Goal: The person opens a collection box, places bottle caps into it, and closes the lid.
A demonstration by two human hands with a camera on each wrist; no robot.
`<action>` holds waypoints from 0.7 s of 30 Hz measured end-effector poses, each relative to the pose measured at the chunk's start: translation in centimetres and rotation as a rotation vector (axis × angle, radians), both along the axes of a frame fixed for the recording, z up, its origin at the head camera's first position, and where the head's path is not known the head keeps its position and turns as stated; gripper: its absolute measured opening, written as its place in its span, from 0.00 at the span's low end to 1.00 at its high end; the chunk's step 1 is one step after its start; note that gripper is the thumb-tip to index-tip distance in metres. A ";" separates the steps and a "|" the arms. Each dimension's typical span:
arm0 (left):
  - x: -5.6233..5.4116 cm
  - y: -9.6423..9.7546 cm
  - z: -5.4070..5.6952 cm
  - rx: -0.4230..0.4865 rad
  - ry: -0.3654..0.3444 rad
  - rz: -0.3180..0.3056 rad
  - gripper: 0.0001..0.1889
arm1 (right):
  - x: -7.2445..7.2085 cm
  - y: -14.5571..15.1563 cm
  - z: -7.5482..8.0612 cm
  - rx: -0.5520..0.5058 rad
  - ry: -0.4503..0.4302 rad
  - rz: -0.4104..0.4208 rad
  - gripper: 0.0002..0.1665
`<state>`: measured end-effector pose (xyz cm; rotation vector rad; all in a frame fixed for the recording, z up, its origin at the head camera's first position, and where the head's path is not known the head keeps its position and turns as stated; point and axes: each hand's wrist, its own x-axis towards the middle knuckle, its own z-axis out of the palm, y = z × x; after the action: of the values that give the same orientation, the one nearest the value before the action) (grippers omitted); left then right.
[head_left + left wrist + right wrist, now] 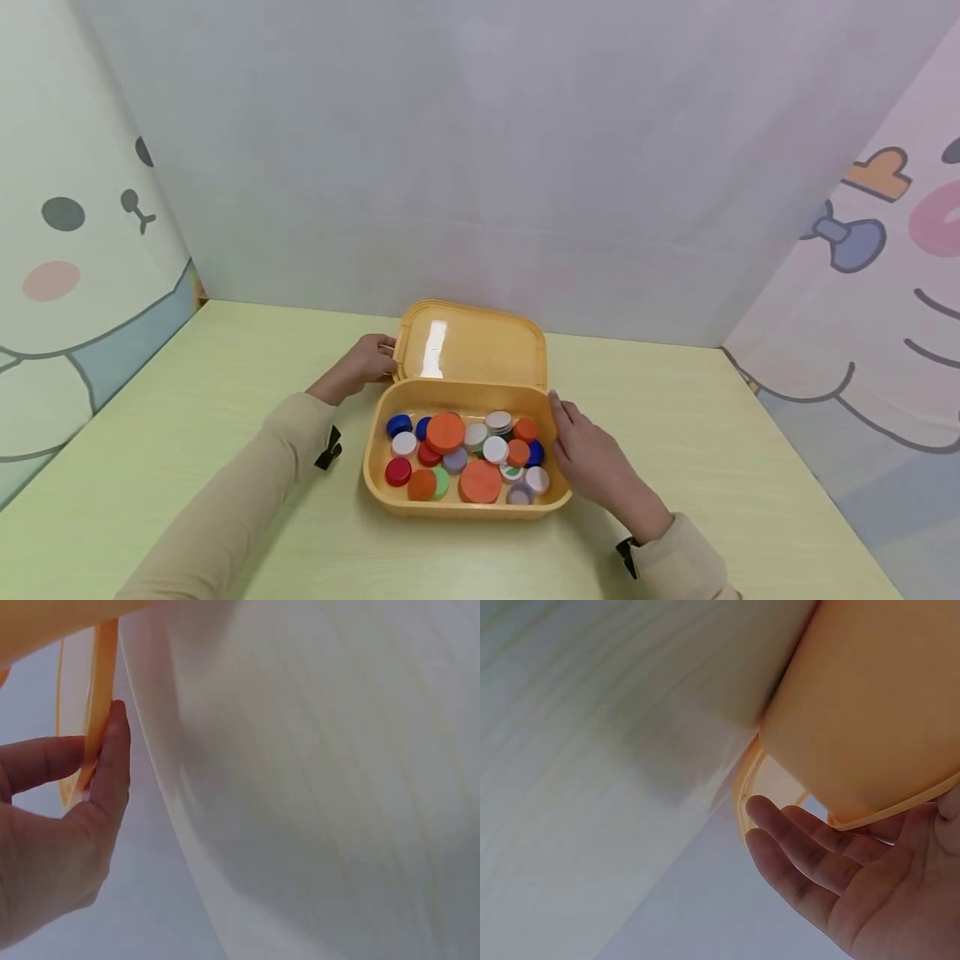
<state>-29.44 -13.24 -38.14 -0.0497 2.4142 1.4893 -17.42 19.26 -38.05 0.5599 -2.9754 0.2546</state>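
A yellow plastic box [468, 510] sits on the table, holding several bottle caps in orange, red, blue, white and green, among them a large orange cap [446, 432]. Behind it, the yellow lid [480, 342] leans back from the box's far rim. My left hand [365, 362] pinches the lid's left edge; in the left wrist view the thumb and fingers lie on either side of that lid edge [101, 690]. Beside the box's right wall is my right hand [596, 454]. In the right wrist view its loosely extended fingers [802, 855] lie along the rim, under the tilted box wall [870, 712].
The pale wooden table [247, 358] extends to both sides of the box. A plain grey-white wall [480, 167] rises close behind the lid. Cartoon-printed sheets [67, 275] flank the table on the left and right.
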 end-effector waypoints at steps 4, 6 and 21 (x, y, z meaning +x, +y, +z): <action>0.3 0.0 0.1 0.023 0.003 0.000 0.28 | 0.0 0.1 0.2 -0.009 -0.014 -0.002 0.34; 0.5 0.1 0.2 0.036 0.009 0.001 0.27 | -0.1 0.2 0.5 -0.025 -0.030 0.000 0.33; 1.7 0.4 0.4 0.043 0.115 0.063 0.25 | -2.7 0.7 1.5 -0.188 -0.102 0.002 0.22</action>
<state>-27.69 -12.82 -37.72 -0.0326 2.4905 1.6127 -20.07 19.98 -36.59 0.5423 -3.0022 0.5728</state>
